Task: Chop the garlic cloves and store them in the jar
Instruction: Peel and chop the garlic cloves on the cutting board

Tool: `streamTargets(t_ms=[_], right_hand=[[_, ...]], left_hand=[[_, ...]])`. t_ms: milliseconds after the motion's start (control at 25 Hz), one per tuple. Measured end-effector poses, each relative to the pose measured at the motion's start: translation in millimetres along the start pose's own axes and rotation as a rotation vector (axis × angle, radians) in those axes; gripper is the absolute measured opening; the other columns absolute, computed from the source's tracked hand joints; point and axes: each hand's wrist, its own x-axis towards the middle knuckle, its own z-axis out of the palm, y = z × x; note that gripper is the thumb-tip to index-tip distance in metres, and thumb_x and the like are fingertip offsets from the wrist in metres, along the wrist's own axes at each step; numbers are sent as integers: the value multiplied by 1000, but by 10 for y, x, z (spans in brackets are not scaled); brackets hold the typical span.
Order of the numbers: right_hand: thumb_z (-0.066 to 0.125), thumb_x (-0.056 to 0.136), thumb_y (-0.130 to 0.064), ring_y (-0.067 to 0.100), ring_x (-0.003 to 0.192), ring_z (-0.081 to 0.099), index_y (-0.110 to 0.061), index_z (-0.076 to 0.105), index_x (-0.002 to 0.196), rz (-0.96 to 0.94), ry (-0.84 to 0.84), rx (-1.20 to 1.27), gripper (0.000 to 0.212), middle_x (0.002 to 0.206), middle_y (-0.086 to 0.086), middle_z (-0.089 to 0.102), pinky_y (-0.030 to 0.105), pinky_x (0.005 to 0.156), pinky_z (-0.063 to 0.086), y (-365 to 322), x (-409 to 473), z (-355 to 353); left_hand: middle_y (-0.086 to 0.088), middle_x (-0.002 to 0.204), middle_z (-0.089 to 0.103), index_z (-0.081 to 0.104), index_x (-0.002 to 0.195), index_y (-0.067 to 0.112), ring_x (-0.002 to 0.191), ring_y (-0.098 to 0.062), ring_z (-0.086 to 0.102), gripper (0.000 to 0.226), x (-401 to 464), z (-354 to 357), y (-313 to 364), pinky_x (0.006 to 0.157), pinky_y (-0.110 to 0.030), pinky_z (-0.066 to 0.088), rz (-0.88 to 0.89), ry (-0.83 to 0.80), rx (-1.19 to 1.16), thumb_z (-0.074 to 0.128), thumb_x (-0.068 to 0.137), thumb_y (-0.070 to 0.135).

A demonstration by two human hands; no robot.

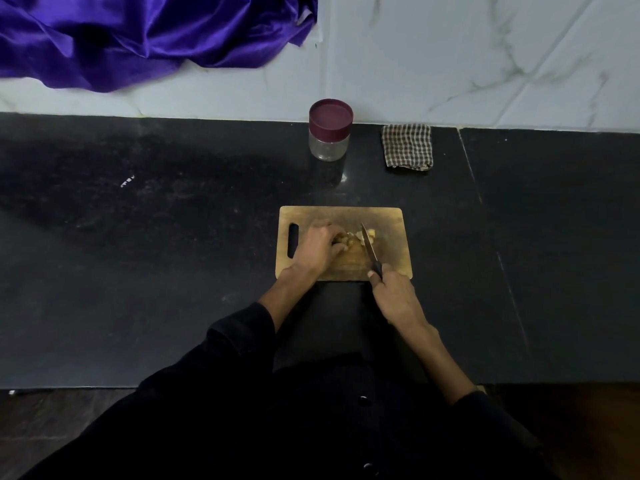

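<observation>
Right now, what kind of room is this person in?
Most likely a kitchen. A wooden chopping board lies on a dark stone counter, the right hand holds a knife over garlic, and a lidded jar stands by the marble wall.

We saw the maroon-lidded clear jar behind the wooden chopping board, checked folded cloth to its right.

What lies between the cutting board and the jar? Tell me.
Only bare black countertop separates the cutting board from the jar, as the head view shows.
</observation>
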Motion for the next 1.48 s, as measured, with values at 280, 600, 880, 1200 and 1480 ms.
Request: streamTargets(t_ms=[280,600,880,1200,1480], right_hand=[[43,105,-32,18,62,56,-16,54,110,52,-51,265,20,80,5,57,34,51,47,-4,-5,-14],[45,105,-29,11,39,38,-14,53,97,79,-67,587,18,57,0,45,25,35,30,25,-93,-70],[46,105,-29,11,39,40,-16,55,100,83,-62,549,17,56,0,46,25,35,33,80,-82,-56],[43,106,-33,16,48,51,-14,54,107,-17,-61,299,22,75,7,56,28,38,41,12,-99,-19],[43,105,-34,24,82,63,-11,55,113,-76,-34,46,28,95,8,62,47,73,56,-55,38,78]], left_hand=[[-11,127,55,58,128,11,117,-22,52,41,-15,13,82,102,-32,45,14,145,-37,60,88,3],[-11,128,51,50,136,14,118,-23,45,47,-18,135,333,98,-29,44,87,56,84,51,92,0],[-5,116,67,65,119,12,107,-16,61,31,21,-107,-54,98,-28,46,91,-84,-39,64,88,9],[-6,104,66,71,106,10,97,-17,60,23,16,0,-90,90,-29,48,60,-19,-8,67,84,6],[-8,104,66,71,103,9,95,-19,60,19,33,38,-98,89,-35,49,57,-7,42,63,86,6]])
